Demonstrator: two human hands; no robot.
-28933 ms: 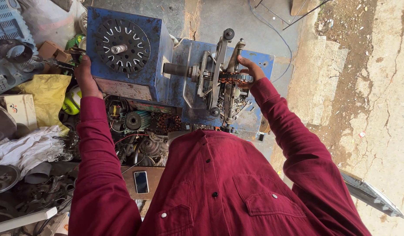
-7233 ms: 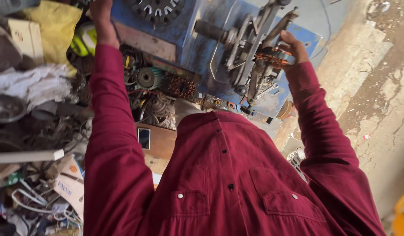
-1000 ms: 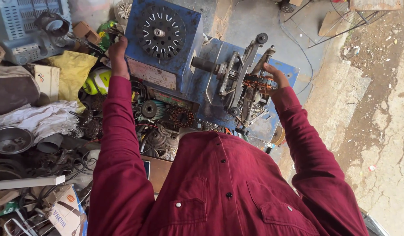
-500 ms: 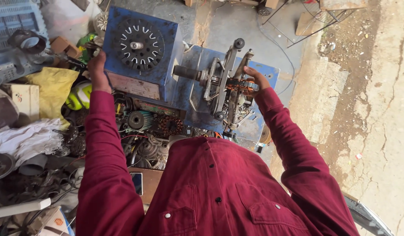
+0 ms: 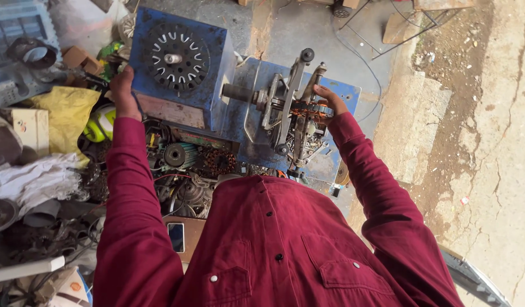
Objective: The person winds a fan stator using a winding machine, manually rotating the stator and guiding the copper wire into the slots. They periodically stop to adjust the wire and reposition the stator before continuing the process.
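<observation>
A blue metal winding machine [image 5: 217, 96] stands on the bench, and everything else is placed from it. Its left part is a painted box with worn, chipped edges. The box's top face carries a dark round disc [image 5: 174, 57] ringed with pale curved slots, with a short bright shaft stub at the centre. From the right side of the box a dark cylindrical spindle [image 5: 239, 92] runs level towards the right, so the machine's long axis lies left to right across the view. The spindle ends in a grey metal frame of bars [image 5: 291, 102] that stands crosswise to it, tilted slightly from upright, with a black knob at its upper end.

The left hand [image 5: 121, 91] rests against the box's left edge with its fingers curled over the corner. Whether that grip closes on a handle there cannot be told. The right hand [image 5: 329, 102] is at the right side of the frame, fingers bent around a band of coppery orange wire coil [image 5: 309, 111] wound in the frame. It touches the coil, but how tightly it clasps it is hidden.

Just below the box lie ribbed motor parts, a small dark pulley [image 5: 174, 154] and a copper-wound stator [image 5: 220, 162], dull and oily. Left of the box lie a crumpled yellow bag [image 5: 63, 113] and white rags [image 5: 35, 182]. To the machine's right is cracked, gritty concrete floor [image 5: 490, 142].
</observation>
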